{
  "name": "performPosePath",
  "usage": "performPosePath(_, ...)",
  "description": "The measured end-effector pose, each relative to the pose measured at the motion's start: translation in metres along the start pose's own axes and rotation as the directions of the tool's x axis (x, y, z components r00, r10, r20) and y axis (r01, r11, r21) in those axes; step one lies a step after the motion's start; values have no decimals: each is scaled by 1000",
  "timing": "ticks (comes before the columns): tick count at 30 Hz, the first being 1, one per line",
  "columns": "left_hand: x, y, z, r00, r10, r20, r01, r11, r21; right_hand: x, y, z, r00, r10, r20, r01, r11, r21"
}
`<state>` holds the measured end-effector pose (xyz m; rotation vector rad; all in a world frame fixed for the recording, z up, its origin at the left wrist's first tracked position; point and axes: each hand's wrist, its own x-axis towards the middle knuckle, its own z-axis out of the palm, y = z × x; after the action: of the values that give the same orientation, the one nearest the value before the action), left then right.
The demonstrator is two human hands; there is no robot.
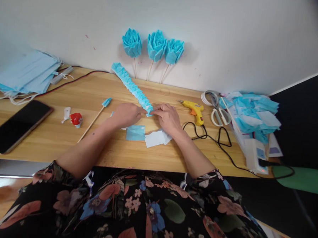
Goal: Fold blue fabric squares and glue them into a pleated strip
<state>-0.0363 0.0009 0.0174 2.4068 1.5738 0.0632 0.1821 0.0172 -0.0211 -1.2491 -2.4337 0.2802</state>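
A long strip of folded blue fabric pieces (134,89) runs diagonally over the wooden table, overlapping like scales. At its near end my left hand (128,114) pinches one side of the last folded piece. My right hand (166,116) grips the other side of that end, fingers bent close together. Just below the hands lie a flat blue fabric piece (136,132) and whitish fabric pieces (157,138). Left of my left hand rests a thin stick with a blue folded tip (106,102), its lower part hidden behind my forearm.
Three blue fabric flowers (156,46) on sticks lean against the wall. On the right are a yellow glue gun (195,110) with its cord, scissors (221,117), a tape roll (210,98) and a fabric heap (251,113). Face masks (28,73), a phone (18,126) and a red wrapper (76,119) lie left.
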Motion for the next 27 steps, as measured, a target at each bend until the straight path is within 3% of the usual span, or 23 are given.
performPosePath(9, 0, 3, 5, 1000, 11, 10, -11, 1000, -14, 1, 1, 3, 1000, 22, -9, -21, 999, 33)
performPosePath(15, 0, 3, 5, 999, -24, 31, 25, 999, -28, 4, 14, 5, 987, 94, -134, -53, 957, 285)
performPosePath(17, 0, 3, 5, 999, -30, 33, 32, 998, -46, 5, 13, 6, 984, 73, -161, -26, 962, 272)
performPosePath(21, 0, 2, 4, 998, -47, 36, 49, 998, -41, 6, 6, 10, 996, -1, -93, 14, 990, 142)
performPosePath(27, -2, -2, -10, 1000, -6, -29, 0, 981, -193, 7, 1, 10, 999, 24, -46, -20, 996, 91)
